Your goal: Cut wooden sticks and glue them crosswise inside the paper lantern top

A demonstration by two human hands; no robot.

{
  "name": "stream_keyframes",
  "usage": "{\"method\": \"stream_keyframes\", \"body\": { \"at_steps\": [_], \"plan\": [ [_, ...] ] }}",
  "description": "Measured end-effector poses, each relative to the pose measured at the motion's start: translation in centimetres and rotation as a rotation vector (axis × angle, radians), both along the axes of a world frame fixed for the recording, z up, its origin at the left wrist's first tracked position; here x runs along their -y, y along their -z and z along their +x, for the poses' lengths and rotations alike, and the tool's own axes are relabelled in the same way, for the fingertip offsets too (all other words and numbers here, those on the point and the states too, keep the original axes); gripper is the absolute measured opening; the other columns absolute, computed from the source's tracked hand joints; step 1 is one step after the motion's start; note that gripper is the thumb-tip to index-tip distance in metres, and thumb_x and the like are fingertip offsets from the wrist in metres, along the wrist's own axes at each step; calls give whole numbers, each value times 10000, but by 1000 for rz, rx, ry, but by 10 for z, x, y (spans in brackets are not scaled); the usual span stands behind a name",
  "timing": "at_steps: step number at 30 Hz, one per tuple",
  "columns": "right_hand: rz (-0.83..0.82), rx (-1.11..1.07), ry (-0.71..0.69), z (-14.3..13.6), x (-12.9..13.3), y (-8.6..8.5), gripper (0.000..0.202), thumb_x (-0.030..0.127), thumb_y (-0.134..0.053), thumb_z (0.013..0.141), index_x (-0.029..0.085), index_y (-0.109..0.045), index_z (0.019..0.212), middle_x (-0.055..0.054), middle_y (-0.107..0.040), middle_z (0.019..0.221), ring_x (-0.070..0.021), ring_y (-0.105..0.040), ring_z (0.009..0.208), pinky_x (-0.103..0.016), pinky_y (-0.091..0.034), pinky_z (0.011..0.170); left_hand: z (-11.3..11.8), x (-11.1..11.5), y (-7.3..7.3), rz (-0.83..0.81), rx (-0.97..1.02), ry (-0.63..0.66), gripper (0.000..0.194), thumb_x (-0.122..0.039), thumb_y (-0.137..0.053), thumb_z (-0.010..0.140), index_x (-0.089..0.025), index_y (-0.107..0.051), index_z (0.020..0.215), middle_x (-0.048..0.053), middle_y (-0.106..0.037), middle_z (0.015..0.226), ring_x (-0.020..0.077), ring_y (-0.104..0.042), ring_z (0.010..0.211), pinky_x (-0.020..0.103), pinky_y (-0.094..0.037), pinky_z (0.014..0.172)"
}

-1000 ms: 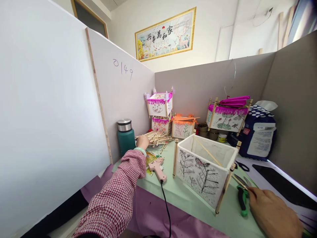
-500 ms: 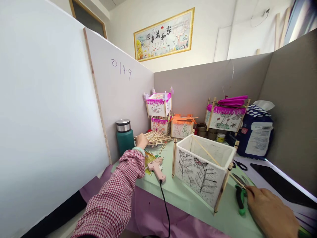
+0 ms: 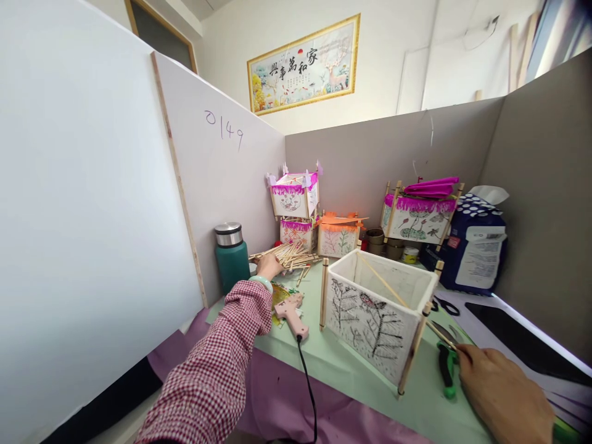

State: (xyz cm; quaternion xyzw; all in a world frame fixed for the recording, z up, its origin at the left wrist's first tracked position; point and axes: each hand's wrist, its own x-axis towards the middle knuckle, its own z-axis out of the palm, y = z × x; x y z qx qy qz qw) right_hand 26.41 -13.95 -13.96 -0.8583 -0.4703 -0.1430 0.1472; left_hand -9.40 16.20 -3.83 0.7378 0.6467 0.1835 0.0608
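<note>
the pile of thin pale wooden sticks (image 3: 287,254) lies at about 11 o'clock on the green mat (image 3: 351,364), right beside the teal flask with a steel lid (image 3: 231,256). the sticks mostly point side to side, from 9 to 3 o'clock. the left hand (image 3: 268,266) is at the near end of the pile, fingers curled onto the sticks; i cannot tell if it grips one. the right hand (image 3: 502,394) is far away at 4 o'clock, fingertips touching the green-handled pliers (image 3: 448,367), not closed on them. between the hands stands the white paper lantern box with black leaf drawings (image 3: 377,311).

Open mat (image 3: 342,364) before lantern (image 3: 377,317)
</note>
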Motion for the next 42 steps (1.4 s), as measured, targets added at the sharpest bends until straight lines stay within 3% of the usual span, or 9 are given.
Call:
{"method": "stream_keyframes", "body": {
  "at_steps": [28, 39, 42],
  "plan": [
    [32, 72, -9, -1, 0, 3, 455, 321, -260, 935, 177, -683, 1019, -141, -669, 965, -346, -610, 944, -461, -465, 707, 12, -1, 1, 16, -117, -61, 290, -329, -571, 893, -144, -590, 1115, 85, -605, 1123, 206, -598, 996, 408, -508, 850],
    [91, 36, -25, -1, 1, 1, 431, 327, -308, 905, 176, -704, 983, -164, -676, 933, -360, -617, 904, -483, -472, 678, 8, 16, -20, 189, -215, -108, 312, -323, -568, 895, -128, -575, 1139, 97, -591, 1147, 205, -596, 990, 411, -512, 845],
    [94, 25, -21, -3, 0, 0, 427, 336, -317, 906, 176, -704, 990, -167, -676, 943, -365, -614, 911, -490, -471, 684, 8, 21, -28, 257, -223, -115, 238, -236, -522, 915, -105, -592, 1100, 116, -598, 1108, 222, -608, 993, 401, -503, 842]
  ]
}}
